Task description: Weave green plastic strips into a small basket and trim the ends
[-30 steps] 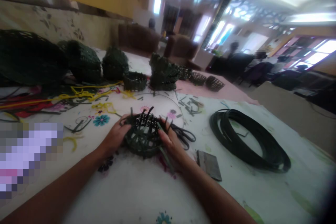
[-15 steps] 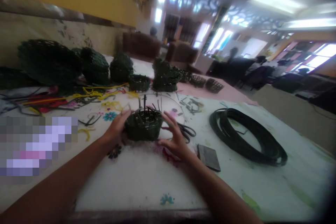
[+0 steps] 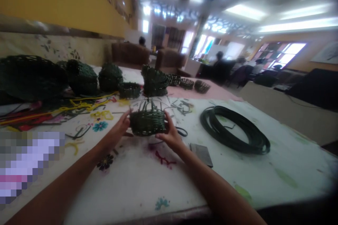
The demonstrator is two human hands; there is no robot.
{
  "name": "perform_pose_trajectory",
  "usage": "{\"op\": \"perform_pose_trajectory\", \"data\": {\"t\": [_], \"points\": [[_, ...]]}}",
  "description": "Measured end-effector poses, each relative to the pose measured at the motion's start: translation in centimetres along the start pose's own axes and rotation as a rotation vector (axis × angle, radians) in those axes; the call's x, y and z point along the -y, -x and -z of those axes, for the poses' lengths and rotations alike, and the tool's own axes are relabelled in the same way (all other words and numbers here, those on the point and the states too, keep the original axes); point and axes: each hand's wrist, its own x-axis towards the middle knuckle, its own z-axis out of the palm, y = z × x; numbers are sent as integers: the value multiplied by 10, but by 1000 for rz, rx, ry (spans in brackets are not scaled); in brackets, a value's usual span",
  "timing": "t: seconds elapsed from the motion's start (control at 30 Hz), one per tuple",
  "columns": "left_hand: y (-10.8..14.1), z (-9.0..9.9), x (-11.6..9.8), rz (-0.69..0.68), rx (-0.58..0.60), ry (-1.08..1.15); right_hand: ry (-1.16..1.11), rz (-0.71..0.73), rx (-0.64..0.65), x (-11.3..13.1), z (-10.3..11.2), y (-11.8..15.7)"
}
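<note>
A small dark green woven basket (image 3: 148, 122) is held between my two hands above the table, its side facing me and several loose strip ends sticking up from its rim. My left hand (image 3: 123, 124) grips its left side, with the fingers partly hidden. On the right side, my right hand (image 3: 170, 132) presses with the thumb low and the fingers higher up. Just behind that hand, a dark scissor handle (image 3: 182, 132) shows in part. A grey flat block (image 3: 201, 154) lies to the right of my right wrist.
A coil of dark green strip (image 3: 235, 130) lies on the right of the floral tablecloth (image 3: 126, 190). Several finished baskets (image 3: 155, 81) line the back. Yellow strips (image 3: 79, 105) and offcuts (image 3: 182, 106) are scattered about. People sit in the far background.
My right hand has closed onto the basket, where its fingers were spread beside it. The basket has turned and shows a different side. The camera view has shifted to the right.
</note>
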Motion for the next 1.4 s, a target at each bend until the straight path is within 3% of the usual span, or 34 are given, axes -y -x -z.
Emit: {"op": "perform_pose_trajectory", "data": {"t": [0.1, 0.23, 0.33, 0.53, 0.73, 0.93, 1.03, 1.23, 1.4], "points": [[-3, 0, 7, -73, 29, -133, -36, -37, -53, 0, 0, -1], [-3, -7, 9, -107, -126, -314, 6, -77, -104, 3, -3, 1], [-1, -12, 5, -115, -166, -292, 12, -80, -100, 7, -3, 3], [4, -16, -1, 7, -190, -238, 99, -61, -74, 7, -5, 4], [2, -17, 2, -69, -287, -302, 224, -50, -136, 4, -10, 7], [-5, -13, 9, 42, -151, -290, 204, -88, -77, 3, -2, 2], [-4, -15, 12, -19, -137, -289, 182, -77, -89, 6, -6, 4], [8, -28, 11, -137, -265, -447, 129, -24, -55, 15, -20, 13], [13, -38, 12, -188, -355, -508, 158, 10, -118, 16, -27, 17]]}}
